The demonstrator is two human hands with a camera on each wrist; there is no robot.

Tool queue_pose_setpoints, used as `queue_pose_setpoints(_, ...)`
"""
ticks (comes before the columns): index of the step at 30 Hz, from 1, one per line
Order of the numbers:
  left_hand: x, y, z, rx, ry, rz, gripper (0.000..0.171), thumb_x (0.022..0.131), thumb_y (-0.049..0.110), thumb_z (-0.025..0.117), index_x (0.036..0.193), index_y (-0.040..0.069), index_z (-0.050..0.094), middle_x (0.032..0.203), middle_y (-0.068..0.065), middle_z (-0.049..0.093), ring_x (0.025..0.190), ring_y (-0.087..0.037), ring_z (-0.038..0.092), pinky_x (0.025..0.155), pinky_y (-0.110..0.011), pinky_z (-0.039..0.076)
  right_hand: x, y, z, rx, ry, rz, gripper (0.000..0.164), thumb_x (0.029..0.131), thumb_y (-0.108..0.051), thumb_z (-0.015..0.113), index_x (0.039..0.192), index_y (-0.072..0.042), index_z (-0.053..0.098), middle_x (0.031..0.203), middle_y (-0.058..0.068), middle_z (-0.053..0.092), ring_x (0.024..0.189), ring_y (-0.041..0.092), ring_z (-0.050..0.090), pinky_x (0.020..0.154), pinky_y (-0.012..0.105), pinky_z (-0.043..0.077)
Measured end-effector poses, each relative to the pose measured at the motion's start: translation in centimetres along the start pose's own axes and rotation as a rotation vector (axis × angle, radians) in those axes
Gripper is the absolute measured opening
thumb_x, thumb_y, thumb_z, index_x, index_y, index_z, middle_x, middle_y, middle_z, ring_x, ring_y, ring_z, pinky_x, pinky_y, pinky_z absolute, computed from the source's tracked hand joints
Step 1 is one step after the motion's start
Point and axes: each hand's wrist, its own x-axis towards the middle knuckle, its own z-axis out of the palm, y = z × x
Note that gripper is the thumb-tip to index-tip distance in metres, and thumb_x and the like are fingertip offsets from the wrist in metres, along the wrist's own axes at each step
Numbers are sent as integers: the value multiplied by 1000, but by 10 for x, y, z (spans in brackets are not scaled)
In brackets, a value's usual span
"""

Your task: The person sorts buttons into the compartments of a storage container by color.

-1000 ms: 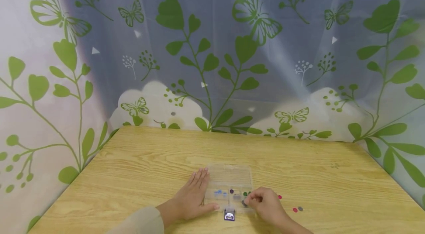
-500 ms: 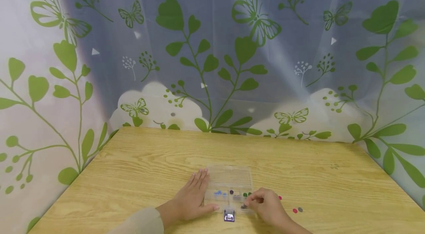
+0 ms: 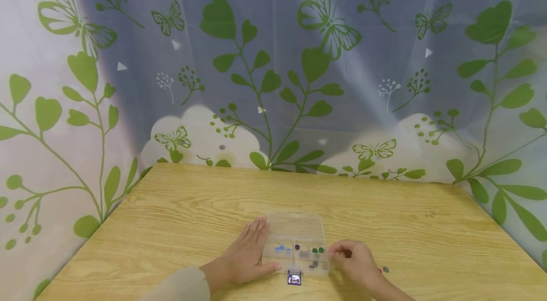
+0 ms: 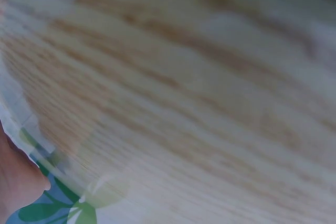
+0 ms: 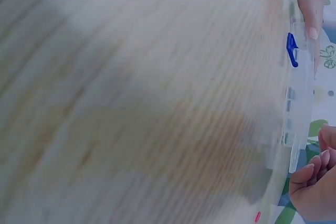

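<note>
A clear plastic compartment box (image 3: 278, 259) stands with its lid (image 3: 295, 226) tilted back and a blue latch (image 5: 292, 51) at its front. Small blue pieces (image 3: 281, 248) lie in a left compartment. On the right are a dark purple disc (image 3: 297, 247), green discs (image 3: 318, 250) and grey discs (image 3: 314, 264) in separate compartments. My left hand (image 3: 248, 253) rests along the box's left side, fingers straight, thumb at the front edge. Just off the right side is my right hand (image 3: 353, 263), fingers loosely curled; nothing shows between them in the right wrist view.
A grey disc (image 3: 386, 269) and a partly hidden red disc (image 3: 380, 270) lie on the wooden table (image 3: 192, 206) right of my right hand. Faint small pieces (image 3: 429, 214) sit farther back at right. A printed curtain (image 3: 273, 78) hangs behind.
My right hand has left the grey discs in the front right compartment and moved right, out of the box. It now covers one red disc seen earlier. The left hand stays put.
</note>
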Motion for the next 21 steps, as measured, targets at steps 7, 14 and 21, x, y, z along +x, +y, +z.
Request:
queue_pose_setpoints(7, 0, 0, 1, 17, 4, 5, 93, 90, 66, 32, 144, -9, 16, 152, -26, 11, 142, -38, 13, 117, -47, 16, -1, 8, -8, 23, -45, -39, 8, 84, -6, 64, 84, 2, 66, 70, 3, 59, 57, 4, 43, 50, 16, 38)
queue_pose_setpoints(14, 1, -1, 2, 18, 7, 3, 94, 89, 66, 31, 144, -8, 16, 152, -26, 11, 142, -37, 13, 117, -47, 16, -1, 13, -14, -17, -13, -5, 7, 84, -6, 64, 82, 0, 66, 71, 2, 58, 59, 5, 42, 52, 17, 38)
queue_pose_setpoints(21, 0, -2, 4, 32, 10, 1, 94, 89, 67, 31, 144, -8, 17, 153, -26, 11, 142, -37, 13, 117, -46, 16, -3, 16, -21, -30, -3, -25, 7, 84, -5, 64, 83, 1, 66, 68, 3, 58, 57, 3, 41, 50, 16, 37)
